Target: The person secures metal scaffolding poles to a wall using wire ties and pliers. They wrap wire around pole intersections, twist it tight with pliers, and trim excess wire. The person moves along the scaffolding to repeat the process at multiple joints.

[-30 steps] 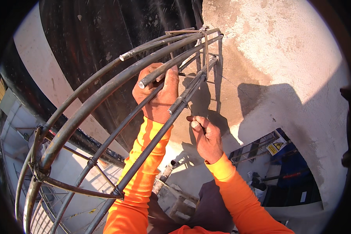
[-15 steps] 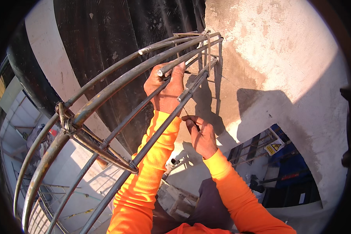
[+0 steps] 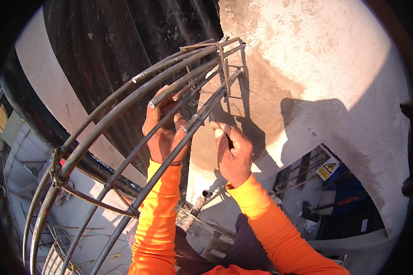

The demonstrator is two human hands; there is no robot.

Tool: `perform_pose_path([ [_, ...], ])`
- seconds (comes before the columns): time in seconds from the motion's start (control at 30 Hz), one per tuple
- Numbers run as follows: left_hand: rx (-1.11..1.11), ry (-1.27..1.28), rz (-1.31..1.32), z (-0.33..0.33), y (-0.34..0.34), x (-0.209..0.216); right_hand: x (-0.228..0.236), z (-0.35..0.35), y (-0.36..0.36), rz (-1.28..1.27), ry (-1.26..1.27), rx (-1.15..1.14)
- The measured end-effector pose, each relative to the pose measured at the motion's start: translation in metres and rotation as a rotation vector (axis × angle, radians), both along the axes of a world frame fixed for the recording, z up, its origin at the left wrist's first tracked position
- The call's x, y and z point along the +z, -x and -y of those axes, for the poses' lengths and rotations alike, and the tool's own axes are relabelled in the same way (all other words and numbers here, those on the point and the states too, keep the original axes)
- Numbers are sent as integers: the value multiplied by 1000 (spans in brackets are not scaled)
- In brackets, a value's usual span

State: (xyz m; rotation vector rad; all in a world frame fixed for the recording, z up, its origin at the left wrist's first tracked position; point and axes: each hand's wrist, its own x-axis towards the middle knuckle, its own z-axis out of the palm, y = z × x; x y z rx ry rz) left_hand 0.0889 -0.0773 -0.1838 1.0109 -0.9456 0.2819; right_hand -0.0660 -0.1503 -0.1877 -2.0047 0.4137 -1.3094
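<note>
A curved cage of steel reinforcing bars (image 3: 106,120) reaches from the lower left to the top middle, with ties of bent bar across it. My left hand (image 3: 166,140) is behind the near bars. Its fingers curl around a short bar end (image 3: 163,97) of the cage; its thumb stays low, partly hidden. Fine loose wire (image 3: 195,101) shows between the bars near the cage's far end. My right hand (image 3: 234,151) is closed in a pinch just right of the bars, apart from them. What its fingertips hold is too small to make out.
A rough plastered wall surface (image 3: 280,59) lies beyond the cage, next to dark panels (image 3: 96,50) and a pale strip (image 3: 55,73). At lower right, an opening drops to a lower level, with a yellow warning sign (image 3: 327,168). A pipe end (image 3: 206,193) juts up below my hands.
The cage has shifted left in view. My left hand has moved left and lower along the bars. My right hand has risen slightly, its pinch now nearer the bars' far end.
</note>
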Motion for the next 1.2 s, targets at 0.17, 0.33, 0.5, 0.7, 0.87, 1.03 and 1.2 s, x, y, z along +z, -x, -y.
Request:
perform_pose_path([
  [0.17,123,104,33,4,-2,-4,19,-7,-26,130,132,-14],
  [0.33,374,-72,281,1,-12,8,35,-7,-24,5,269,-100],
  [0.5,265,-145,243,0,-17,15,39,-5,-26,6,276,-57],
  [0.7,443,-145,349,1,-19,25,32,-4,-36,185,182,51],
  [0.87,472,-204,325,0,-21,27,25,-5,-47,252,44,178],
  [1.03,471,-283,404,-1,-21,23,18,-8,-63,289,-45,225],
  [1.2,219,-320,184,-12,-18,22,9,-3,-69,370,-166,293],
])
